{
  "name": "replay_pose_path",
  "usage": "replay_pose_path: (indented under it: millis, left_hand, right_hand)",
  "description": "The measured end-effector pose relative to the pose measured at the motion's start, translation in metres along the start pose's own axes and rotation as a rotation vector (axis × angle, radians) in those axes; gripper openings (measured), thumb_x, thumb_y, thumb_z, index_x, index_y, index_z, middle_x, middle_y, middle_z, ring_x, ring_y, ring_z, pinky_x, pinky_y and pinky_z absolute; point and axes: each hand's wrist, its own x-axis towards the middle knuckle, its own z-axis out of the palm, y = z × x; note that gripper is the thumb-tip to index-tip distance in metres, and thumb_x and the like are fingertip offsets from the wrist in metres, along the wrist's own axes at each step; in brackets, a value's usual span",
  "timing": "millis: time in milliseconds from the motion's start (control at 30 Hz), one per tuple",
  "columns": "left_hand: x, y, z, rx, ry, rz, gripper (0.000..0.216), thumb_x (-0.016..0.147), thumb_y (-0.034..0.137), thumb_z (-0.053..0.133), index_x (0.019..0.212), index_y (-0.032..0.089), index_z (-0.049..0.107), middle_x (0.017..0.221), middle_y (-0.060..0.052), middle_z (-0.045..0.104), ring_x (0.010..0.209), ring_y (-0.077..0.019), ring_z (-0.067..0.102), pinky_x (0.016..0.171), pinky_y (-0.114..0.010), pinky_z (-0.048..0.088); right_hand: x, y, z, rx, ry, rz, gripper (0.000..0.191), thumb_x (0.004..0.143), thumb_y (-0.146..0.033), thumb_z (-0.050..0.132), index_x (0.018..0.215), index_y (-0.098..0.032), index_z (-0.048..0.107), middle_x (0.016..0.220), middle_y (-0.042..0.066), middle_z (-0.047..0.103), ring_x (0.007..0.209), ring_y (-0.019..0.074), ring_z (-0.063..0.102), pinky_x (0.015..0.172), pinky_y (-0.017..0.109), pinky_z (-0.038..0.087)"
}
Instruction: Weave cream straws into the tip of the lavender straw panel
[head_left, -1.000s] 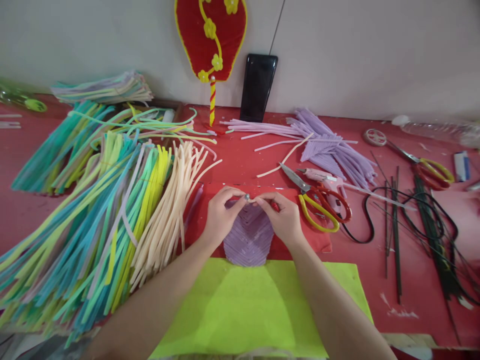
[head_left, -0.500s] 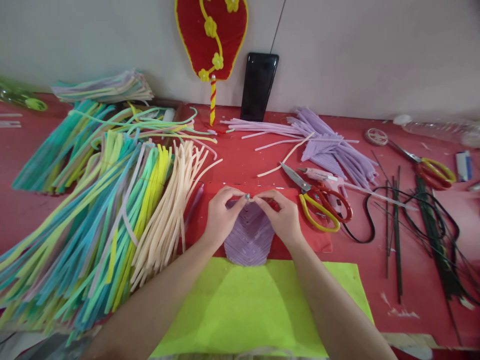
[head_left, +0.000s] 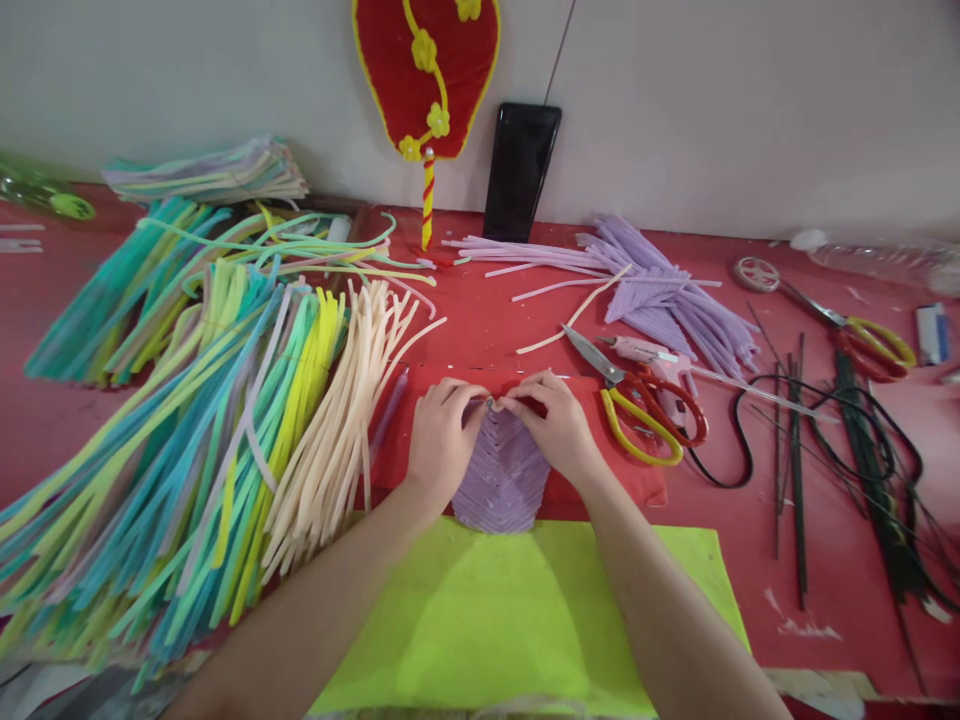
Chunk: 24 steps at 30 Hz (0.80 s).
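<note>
My left hand [head_left: 442, 430] and my right hand [head_left: 556, 420] meet near the middle of the table, each closed in a pinch. Between their fingertips runs a short cream pipe cleaner [head_left: 502, 402], bent in a small curve and mostly covered by the fingers. A small shiny spot shows by the left fingertips, too small to name. Just below the hands lies a purple panel [head_left: 501, 485] of pipe cleaners laid side by side in a V pattern. It rests on red cloth [head_left: 637, 485], its lower end at the edge of a lime-green sheet [head_left: 510, 610].
Bundles of coloured pipe cleaners [head_left: 187, 430] fill the left side. Purple pipe cleaners [head_left: 652, 290], scissors [head_left: 637, 400] and a pink glue gun [head_left: 649, 352] lie to the right. Farther right are more scissors [head_left: 870, 345] and dark wires [head_left: 799, 480]. A phone [head_left: 521, 170] leans on the wall beside a red fan [head_left: 427, 70].
Both hands have turned slightly, with fingers more curled over. The cream pipe cleaner between them looks more bent than before. The view has shifted a little.
</note>
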Motion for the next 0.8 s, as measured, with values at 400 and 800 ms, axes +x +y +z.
replay_pose_path:
  millis: [400, 800]
  left_hand:
    - [0.0003, 0.0000, 0.0016, 0.070, -0.036, 0.011, 0.009, 0.084, 0.019, 0.061, 0.092, 0.020, 0.064, 0.090, -0.004, 0.064, 0.087, -0.0205, 0.059, 0.080, -0.038, 0.046]
    - [0.0043, -0.0024, 0.0030, -0.004, -0.011, -0.010, 0.004, 0.082, 0.017, 0.062, 0.084, 0.020, 0.064, 0.083, -0.002, 0.063, 0.077, -0.0175, 0.057, 0.073, -0.034, 0.046]
  right_hand:
    - [-0.0040, -0.0037, 0.0032, -0.096, 0.095, -0.018, 0.007, 0.080, -0.027, 0.066, 0.076, -0.022, 0.065, 0.079, 0.002, 0.058, 0.078, 0.0183, 0.056, 0.076, 0.035, 0.044]
    - [-0.0040, -0.0003, 0.0045, -0.130, 0.067, -0.019, 0.016, 0.086, -0.033, 0.057, 0.078, -0.021, 0.064, 0.083, 0.005, 0.059, 0.081, 0.0201, 0.055, 0.077, 0.037, 0.043]
